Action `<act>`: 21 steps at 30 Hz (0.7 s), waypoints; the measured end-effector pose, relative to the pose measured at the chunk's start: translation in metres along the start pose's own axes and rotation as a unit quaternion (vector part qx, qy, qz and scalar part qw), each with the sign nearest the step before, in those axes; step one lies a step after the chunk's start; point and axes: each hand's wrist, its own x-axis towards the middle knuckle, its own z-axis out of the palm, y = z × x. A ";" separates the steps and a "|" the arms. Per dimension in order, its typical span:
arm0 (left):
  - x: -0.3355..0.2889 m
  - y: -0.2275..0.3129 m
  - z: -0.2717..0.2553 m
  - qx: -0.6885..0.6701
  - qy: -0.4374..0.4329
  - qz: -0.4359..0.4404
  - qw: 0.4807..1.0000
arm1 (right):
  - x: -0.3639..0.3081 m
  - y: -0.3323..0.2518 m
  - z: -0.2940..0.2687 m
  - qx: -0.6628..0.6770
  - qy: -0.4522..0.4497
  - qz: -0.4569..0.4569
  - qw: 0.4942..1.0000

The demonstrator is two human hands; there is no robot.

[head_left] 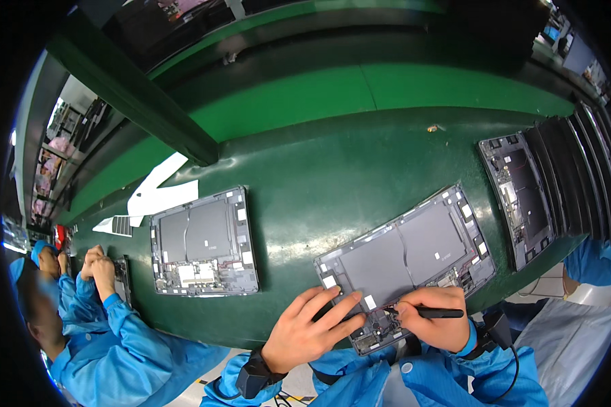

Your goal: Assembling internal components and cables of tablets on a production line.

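An opened tablet [380, 261] with its inner parts exposed lies tilted on the green bench in front of me. My left hand [305, 330] rests on its near left corner, fingers spread. My right hand [441, 322] grips a slim black pen-like tool [442, 313] over the near edge of the same tablet. The tool's tip meets or hovers by the small boards and wires there; I cannot tell which. A large dark battery area with a cable across it fills most of the tablet.
Another opened tablet [198, 237] lies to the left, beside white paper sheets [159, 197]. At the right, an opened tablet [519, 197] leans against a row of dark panels [580, 169]. A green post [136, 95] rises at the back left. Co-workers in blue [115, 353] sit at the left.
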 end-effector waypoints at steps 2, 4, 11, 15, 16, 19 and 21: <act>-0.001 0.003 0.002 -0.006 -0.003 -0.015 1.000 | 0.001 0.002 -0.008 -0.011 0.002 -0.004 1.000; -0.002 0.005 0.002 -0.026 0.005 -0.030 0.999 | 0.002 0.005 -0.015 -0.031 0.000 -0.002 1.000; -0.010 0.018 0.014 -0.094 0.056 -0.110 0.988 | 0.005 0.011 -0.026 -0.030 -0.019 -0.052 0.998; -0.006 0.016 0.012 -0.068 0.031 -0.086 0.993 | 0.009 0.015 -0.024 -0.038 -0.052 -0.080 0.995; -0.006 0.016 0.012 -0.065 0.026 -0.084 0.994 | 0.009 0.016 -0.024 -0.036 -0.057 -0.087 0.994; -0.007 0.016 0.012 -0.062 0.019 -0.084 0.994 | 0.012 0.019 -0.023 -0.026 -0.068 -0.121 0.990; -0.007 0.016 0.012 -0.061 0.017 -0.085 0.994 | 0.013 0.018 -0.022 -0.036 -0.073 -0.126 0.989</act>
